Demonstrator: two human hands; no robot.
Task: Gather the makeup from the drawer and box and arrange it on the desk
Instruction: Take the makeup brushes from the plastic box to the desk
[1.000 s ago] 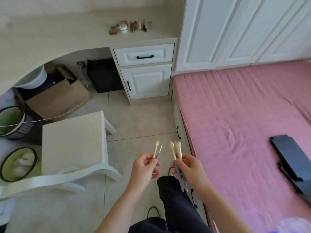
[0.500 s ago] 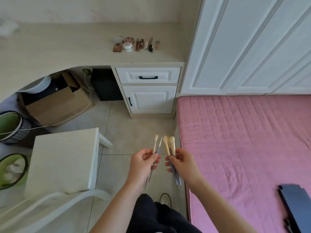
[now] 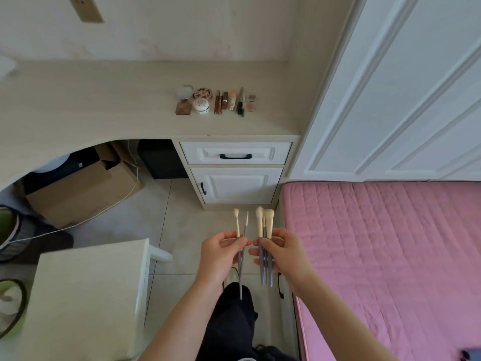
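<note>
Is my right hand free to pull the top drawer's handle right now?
Probably not as is: the right hand grips three brushes, and the drawer handle lies well ahead of it, though nothing stands between.

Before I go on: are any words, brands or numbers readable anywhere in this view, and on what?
None can be read.
Brown tube on the desk: print along it, too blurred.
White jar lid: a mark, too small.
Brushes in the left hand and right hand: no lettering shows.
</note>
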